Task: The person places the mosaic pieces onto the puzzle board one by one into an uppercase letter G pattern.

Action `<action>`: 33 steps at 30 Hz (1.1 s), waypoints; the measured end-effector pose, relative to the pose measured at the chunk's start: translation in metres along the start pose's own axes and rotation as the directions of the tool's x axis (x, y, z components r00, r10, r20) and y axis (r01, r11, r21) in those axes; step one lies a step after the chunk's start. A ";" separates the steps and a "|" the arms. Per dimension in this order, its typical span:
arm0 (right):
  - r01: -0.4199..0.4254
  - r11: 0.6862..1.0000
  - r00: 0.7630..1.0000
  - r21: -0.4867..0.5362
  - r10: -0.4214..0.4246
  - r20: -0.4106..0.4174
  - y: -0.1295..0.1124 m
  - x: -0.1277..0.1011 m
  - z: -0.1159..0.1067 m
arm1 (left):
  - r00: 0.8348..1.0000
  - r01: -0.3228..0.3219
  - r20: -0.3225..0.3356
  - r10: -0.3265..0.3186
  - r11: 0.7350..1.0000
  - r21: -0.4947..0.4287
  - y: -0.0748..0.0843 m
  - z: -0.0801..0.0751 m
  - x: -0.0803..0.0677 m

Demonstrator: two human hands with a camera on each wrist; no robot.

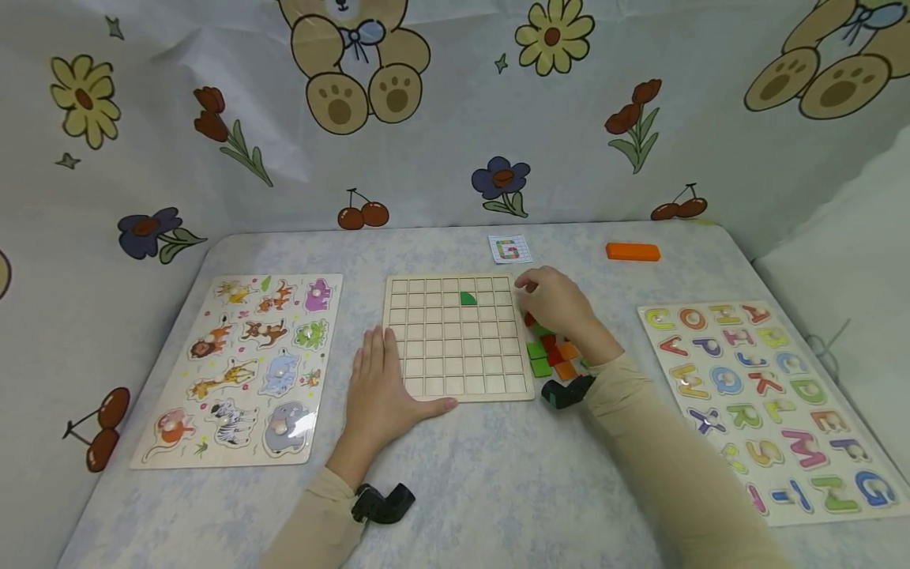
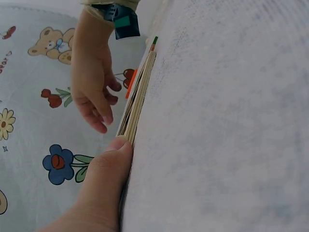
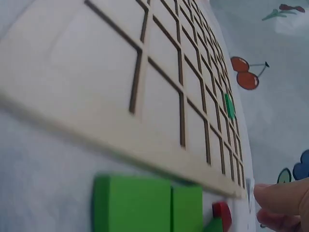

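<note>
A wooden grid board (image 1: pixel 449 345) lies in the middle of the table, with a green quarter-round piece (image 1: pixel 468 299) in one of its upper cells. My left hand (image 1: pixel 384 391) rests along the board's left side, fingers straight, its thumb against the front edge. Over the board's upper right corner hovers my right hand (image 1: pixel 562 304). Its fingers are loosely bent, and nothing shows between them in the left wrist view. Beside the board's right edge, partly under that hand, are green blocks (image 1: pixel 539 367), red blocks (image 1: pixel 551 350) and orange blocks (image 1: pixel 565 370).
Behind the board lies a small pattern card (image 1: pixel 509 250) with a coloured G shape. An orange bar (image 1: pixel 633 251) is at the back right. An animal puzzle board (image 1: pixel 249 379) lies on the left, a letter puzzle board (image 1: pixel 771 411) on the right.
</note>
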State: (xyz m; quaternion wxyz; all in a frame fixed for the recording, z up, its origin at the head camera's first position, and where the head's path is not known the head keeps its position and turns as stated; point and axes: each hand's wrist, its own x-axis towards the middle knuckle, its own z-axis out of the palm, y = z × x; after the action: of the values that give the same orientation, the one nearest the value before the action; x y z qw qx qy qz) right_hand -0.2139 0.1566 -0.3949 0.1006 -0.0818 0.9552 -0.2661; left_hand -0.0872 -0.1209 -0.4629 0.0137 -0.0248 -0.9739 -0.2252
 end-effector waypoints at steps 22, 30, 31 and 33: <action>-0.092 0.995 0.996 0.038 0.091 0.025 0.046 -0.001 -0.018 | 1.000 0.002 -0.004 -0.002 1.000 -0.007 -0.001 0.000 0.000; 0.035 0.988 0.999 0.153 -0.029 -0.039 0.021 0.013 -0.001 | 1.000 0.014 0.012 -0.014 1.000 -0.013 0.002 -0.002 0.000; 0.050 0.985 0.998 0.165 -0.045 -0.033 0.014 0.015 0.003 | 1.000 0.016 0.014 -0.016 1.000 -0.010 0.002 -0.002 0.000; 0.082 0.980 0.997 0.181 -0.080 -0.020 0.000 0.020 0.011 | 1.000 0.019 0.018 -0.019 1.000 -0.002 0.003 -0.002 0.000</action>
State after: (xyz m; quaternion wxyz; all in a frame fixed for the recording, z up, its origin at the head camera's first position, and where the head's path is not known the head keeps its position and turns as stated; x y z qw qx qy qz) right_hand -0.2302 0.1470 -0.4068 0.0907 -0.1094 0.9234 -0.3565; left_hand -0.0868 -0.1196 -0.4598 0.0029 -0.0175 -0.9739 -0.2263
